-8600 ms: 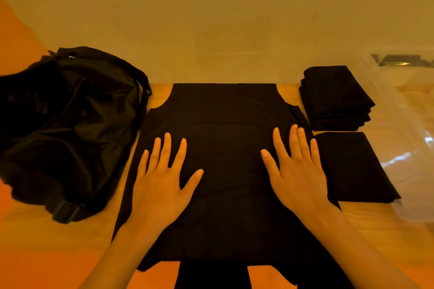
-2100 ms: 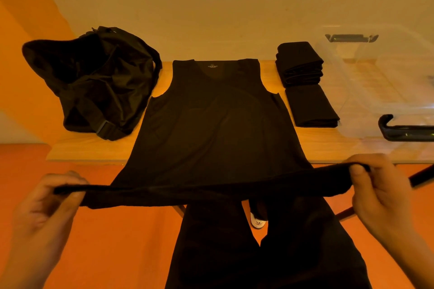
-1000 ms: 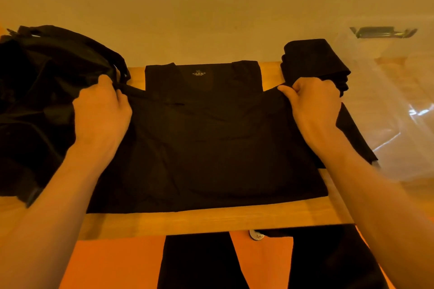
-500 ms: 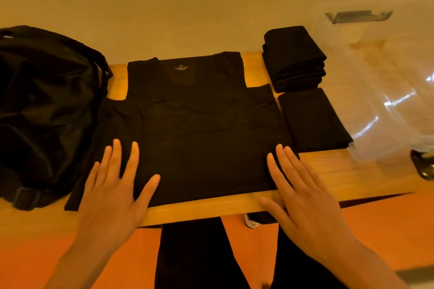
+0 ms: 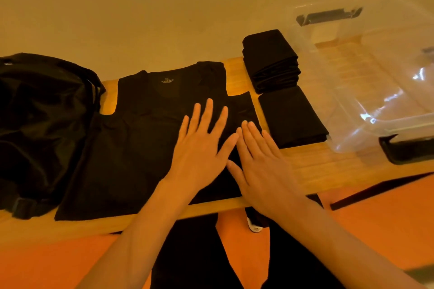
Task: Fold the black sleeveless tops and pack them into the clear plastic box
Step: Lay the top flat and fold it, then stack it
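Hands lie flat, fingers straight: left hand (image 5: 199,147) and right hand (image 5: 260,166) press the black top (image 5: 131,147) at frame centre. Folded tops (image 5: 270,60) sit upper right, beside the clear box (image 5: 366,91).

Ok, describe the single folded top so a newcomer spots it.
Find the clear plastic box on the right of the wooden table. Left of it lie two black bundles. The single folded top is the nearer one, a flat rectangle; the stack of folded tops behind it is several layers high.
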The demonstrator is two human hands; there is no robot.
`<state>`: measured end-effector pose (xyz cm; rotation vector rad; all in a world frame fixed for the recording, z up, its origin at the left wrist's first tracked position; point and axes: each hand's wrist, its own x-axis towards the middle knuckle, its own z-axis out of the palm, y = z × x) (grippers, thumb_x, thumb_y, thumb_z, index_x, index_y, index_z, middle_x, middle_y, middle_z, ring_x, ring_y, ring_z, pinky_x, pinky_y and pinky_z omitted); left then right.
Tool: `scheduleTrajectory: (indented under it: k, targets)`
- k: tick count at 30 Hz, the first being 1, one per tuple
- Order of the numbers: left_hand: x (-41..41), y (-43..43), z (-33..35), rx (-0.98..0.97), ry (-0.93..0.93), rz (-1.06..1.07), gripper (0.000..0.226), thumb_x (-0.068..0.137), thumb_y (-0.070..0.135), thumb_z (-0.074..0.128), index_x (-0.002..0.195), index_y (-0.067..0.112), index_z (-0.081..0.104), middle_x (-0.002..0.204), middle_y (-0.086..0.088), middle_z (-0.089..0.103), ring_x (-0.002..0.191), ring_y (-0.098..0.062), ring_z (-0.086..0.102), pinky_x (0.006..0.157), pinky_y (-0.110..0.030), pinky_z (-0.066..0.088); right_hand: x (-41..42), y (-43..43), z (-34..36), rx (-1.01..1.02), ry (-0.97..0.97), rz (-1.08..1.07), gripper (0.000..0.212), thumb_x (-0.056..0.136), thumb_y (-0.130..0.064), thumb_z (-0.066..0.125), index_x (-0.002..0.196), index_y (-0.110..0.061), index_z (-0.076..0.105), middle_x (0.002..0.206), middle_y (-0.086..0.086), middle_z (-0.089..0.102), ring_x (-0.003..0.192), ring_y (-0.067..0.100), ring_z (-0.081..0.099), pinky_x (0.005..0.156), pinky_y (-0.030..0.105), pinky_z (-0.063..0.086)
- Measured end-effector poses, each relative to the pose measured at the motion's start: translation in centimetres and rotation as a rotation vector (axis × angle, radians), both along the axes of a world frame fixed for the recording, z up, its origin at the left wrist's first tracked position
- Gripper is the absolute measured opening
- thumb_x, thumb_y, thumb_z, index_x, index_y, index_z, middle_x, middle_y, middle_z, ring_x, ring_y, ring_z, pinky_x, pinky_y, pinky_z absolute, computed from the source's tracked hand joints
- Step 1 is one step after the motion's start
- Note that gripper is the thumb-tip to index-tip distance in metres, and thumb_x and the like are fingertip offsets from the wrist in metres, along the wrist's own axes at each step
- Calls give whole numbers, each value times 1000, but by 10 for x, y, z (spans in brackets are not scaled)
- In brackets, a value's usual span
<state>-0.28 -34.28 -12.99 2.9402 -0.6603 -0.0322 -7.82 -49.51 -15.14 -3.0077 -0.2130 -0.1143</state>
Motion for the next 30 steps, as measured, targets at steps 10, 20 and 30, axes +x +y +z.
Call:
scheduleTrajectory:
  k: [10,20,30]
  targets:
    - [8,0,-21,148,29,-19,77,90,70,-8,159,36,-12,168,3,-19,154,-22,-20,127,-47,-2,-5,-3,12,-2,1,-101,76,104,-53,15,150,5,33,157,27,32,149,35,27,122,47,19]
    - [1,-7,-22,10,23,18,71,98,57,3,162,27,-4,169,2,-13,155,-18,-16,127,-46,3,61,-4,4,44,148,-170,97,86,-66,-20,158,-3,-7,167,17,-11,154,25,-13,126,39,-3]
    - [-11,115,-4,-34,3,289,70,101,60,11,161,29,-5,168,1,-16,154,-16,-19,127,-39,-3,92,45,2,-10,79,-37,88,93,-66,-10,161,-12,-1,168,14,-4,155,25,-9,126,45,-3]
